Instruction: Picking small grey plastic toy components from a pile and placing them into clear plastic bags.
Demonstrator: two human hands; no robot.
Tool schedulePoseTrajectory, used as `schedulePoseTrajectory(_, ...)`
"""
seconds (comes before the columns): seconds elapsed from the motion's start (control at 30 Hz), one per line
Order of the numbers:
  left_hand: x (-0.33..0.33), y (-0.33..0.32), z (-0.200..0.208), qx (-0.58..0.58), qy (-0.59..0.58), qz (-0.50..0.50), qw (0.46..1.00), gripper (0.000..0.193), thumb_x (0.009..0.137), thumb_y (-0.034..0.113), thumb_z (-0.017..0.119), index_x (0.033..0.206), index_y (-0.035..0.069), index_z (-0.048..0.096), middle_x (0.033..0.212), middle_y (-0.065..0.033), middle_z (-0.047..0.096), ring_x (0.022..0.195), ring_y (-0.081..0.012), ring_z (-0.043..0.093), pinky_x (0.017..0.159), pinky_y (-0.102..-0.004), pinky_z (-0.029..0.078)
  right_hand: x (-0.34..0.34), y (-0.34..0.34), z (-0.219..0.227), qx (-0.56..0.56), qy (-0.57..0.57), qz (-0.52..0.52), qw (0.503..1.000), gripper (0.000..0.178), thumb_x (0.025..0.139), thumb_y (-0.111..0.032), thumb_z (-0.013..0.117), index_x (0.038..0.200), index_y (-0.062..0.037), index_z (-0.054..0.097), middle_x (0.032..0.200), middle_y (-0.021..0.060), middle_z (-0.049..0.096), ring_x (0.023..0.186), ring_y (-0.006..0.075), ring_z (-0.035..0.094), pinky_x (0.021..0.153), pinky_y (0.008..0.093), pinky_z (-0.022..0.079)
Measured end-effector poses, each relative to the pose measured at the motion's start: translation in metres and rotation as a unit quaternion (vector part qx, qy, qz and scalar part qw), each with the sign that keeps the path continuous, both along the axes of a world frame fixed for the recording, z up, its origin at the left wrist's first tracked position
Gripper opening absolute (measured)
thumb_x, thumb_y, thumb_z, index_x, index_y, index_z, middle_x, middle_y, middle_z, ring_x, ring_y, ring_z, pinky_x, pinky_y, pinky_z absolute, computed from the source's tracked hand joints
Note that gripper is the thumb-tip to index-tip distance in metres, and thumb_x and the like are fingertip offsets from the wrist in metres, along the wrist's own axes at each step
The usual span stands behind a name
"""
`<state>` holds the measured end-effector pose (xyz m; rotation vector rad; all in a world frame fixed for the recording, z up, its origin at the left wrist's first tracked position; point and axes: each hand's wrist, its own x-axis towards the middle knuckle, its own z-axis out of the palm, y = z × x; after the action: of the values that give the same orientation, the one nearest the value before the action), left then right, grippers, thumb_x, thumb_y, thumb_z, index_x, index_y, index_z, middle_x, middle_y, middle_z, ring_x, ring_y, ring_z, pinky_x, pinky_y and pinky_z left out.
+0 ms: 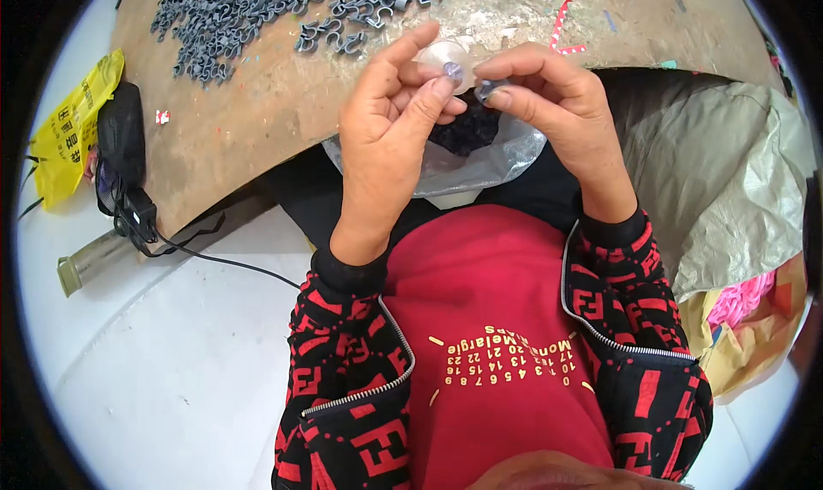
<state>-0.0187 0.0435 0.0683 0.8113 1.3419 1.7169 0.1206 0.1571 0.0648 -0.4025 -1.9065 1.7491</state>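
Observation:
A clear suction cup (444,56) is pinched between the thumb and fingers of my left hand (381,126), its round disc facing away from me. Close to its knob, my right hand (561,100) grips a small grey plastic clip (487,88) between thumb and forefinger. Whether the clip touches the cup's knob I cannot tell. Below both hands, a translucent plastic bag (467,180) sits at my lap with dark pieces (467,134) inside.
Many loose grey clips (227,18) lie piled on the worn wooden table (283,104). A red dotted strip (561,27) rests at the right. Yellow bag (73,130) and black pouch (122,134) hang by the left edge; a grey-green sheet (729,173) covers the right side.

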Motion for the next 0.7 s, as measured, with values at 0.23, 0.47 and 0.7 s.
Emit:
schedulePoseTrajectory(0.23,0.005,0.003,0.004,-0.024,-0.156,-0.051,0.986,0.035,0.086,0.008,0.057,0.12,0.0,0.049,0.091,-0.0082,0.057,0.075,-0.0127,0.061,0.066,-0.0223,0.05,0.004,-0.003,0.006,-0.114,0.014,-0.052,0.992,0.02,0.082,-0.002,0.06,0.101,-0.0001,0.058,0.092,0.0023,0.059,0.08,0.0085,0.056,0.072,0.0213,0.046)
schedulePoseTrajectory(0.47,0.0,-0.004,-0.002,-0.022,-0.225,-0.068,0.972,0.031,0.085,0.007,0.059,0.114,-0.002,0.051,0.09,-0.009,0.059,0.076,-0.014,0.062,0.068,-0.0244,0.051,0.008,0.0,0.005,0.178,-0.009,-0.003,0.984,0.022,0.082,0.002,0.058,0.103,0.0014,0.056,0.099,0.005,0.056,0.091,0.0108,0.052,0.079,0.0234,0.042)
schedulePoseTrajectory(0.7,0.026,0.004,-0.01,-0.036,-0.02,-0.059,0.997,0.026,0.083,0.003,0.059,0.109,-0.001,0.055,0.092,-0.0051,0.06,0.084,-0.0108,0.059,0.076,-0.0219,0.047,0.02,-0.006,0.001,0.009,-0.002,-0.026,1.0,0.019,0.084,-0.005,0.059,0.103,-0.0005,0.057,0.086,0.0007,0.057,0.076,0.0067,0.053,0.067,0.0207,0.044)
